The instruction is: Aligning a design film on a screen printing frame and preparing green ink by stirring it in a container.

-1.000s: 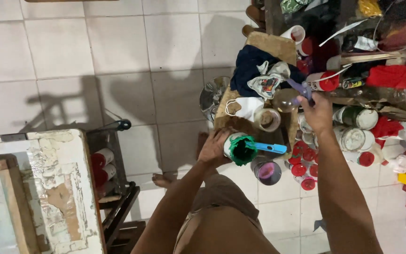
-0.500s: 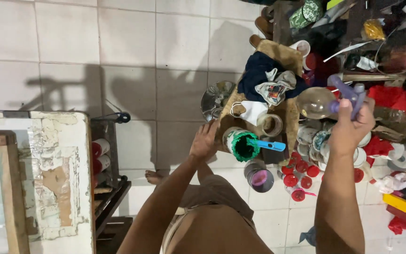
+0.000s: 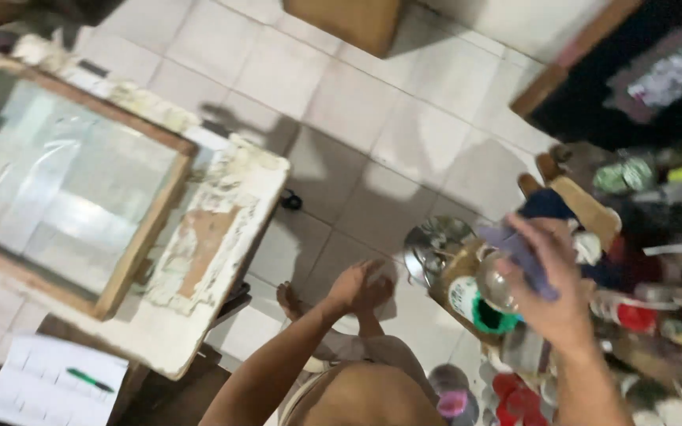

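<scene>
The picture is blurred by motion. My right hand (image 3: 552, 293) is raised over a cluttered stand and is shut on a purple tool (image 3: 519, 254); a clear round object (image 3: 496, 282) sits against the palm. Just below it is a white jar with a green rim (image 3: 477, 306). My left hand (image 3: 363, 285) hangs in the air to the left of the jar, apart from it, with loosely curled fingers and nothing in it. My bare foot (image 3: 287, 298) shows on the tiled floor.
A wooden-framed screen (image 3: 140, 229) lies on a worn white table (image 3: 230, 205) at left. Paper with a green pen (image 3: 65, 380) lies at bottom left. A shiny metal dish (image 3: 434, 241), red-lidded jars (image 3: 508, 394) and piled containers crowd the right. A cardboard box (image 3: 349, 20) stands at the top.
My left hand has come off the green-rimmed jar and moved left. My right hand has lifted the purple tool higher. The view has swung left and down toward the table.
</scene>
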